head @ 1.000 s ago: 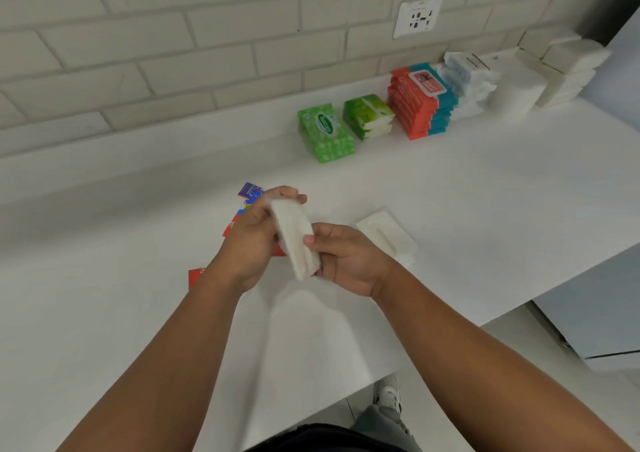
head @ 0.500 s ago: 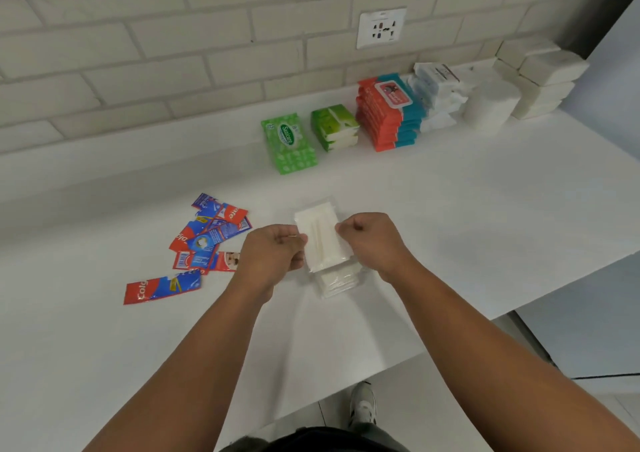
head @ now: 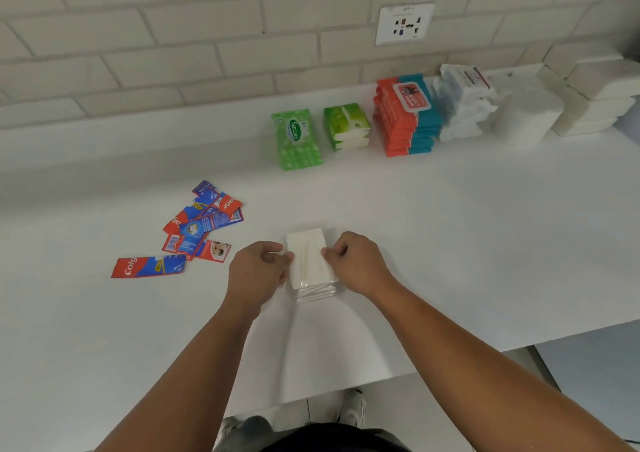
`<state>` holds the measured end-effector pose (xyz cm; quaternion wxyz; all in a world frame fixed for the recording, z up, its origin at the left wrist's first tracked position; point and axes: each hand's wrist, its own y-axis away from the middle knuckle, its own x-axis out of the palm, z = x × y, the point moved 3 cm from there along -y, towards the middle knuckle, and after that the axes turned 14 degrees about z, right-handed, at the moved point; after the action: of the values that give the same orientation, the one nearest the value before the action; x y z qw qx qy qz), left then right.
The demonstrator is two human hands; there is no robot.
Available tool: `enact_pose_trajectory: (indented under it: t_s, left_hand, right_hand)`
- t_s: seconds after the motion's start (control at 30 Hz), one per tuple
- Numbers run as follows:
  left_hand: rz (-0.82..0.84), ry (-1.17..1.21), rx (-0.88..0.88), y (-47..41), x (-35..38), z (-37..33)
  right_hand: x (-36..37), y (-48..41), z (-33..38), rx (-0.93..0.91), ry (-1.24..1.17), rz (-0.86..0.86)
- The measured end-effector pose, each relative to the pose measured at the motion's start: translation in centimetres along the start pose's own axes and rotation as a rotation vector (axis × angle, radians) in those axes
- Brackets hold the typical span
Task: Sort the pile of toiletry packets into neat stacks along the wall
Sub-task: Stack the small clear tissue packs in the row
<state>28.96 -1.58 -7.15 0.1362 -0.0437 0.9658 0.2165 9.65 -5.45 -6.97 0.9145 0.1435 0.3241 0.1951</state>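
A small stack of white tissue packets [head: 309, 261] in clear wrap lies on the white counter [head: 450, 244] in front of me. My left hand [head: 258, 271] pinches its left edge and my right hand [head: 353, 263] pinches its right edge, fingers curled. Red-and-blue toothpaste sachets [head: 199, 230] lie scattered to the left. Along the wall stand a green Sanicare packet [head: 297, 139], a green-white tissue stack [head: 346, 126], a red-and-teal wipes stack [head: 407, 116], a white packet stack [head: 464, 102] and white tissue blocks [head: 595, 95].
A tiled wall with a power socket [head: 405, 24] backs the counter. The counter's front edge runs across below my forearms, with floor and my shoes [head: 353, 406] beneath. A pale cabinet face [head: 595, 382] stands at the lower right.
A second ago both hands held one white packet up in the air. It has come down onto the other white packets, and both hands now hold the stack's sides.
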Motion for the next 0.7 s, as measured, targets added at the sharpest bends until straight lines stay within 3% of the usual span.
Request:
enact_pose_trajectory:
  t_s: [0.2, 0.47, 0.7]
  left_hand:
    - [-0.099, -0.121, 0.041, 1.9, 1.1, 0.9]
    - [-0.033, -0.128, 0.153, 3.6, 4.8, 2.2]
    - [-0.067, -0.084, 0.138, 3.9, 5.8, 2.7]
  right_hand:
    - [0.6, 1.3, -1.0, -0.044, -0.109, -0.067]
    - [2.9, 2.9, -1.2, -0.106, -0.254, 0.158]
    - [4.4, 3.0, -1.2, -0.049, -0.211, 0.092]
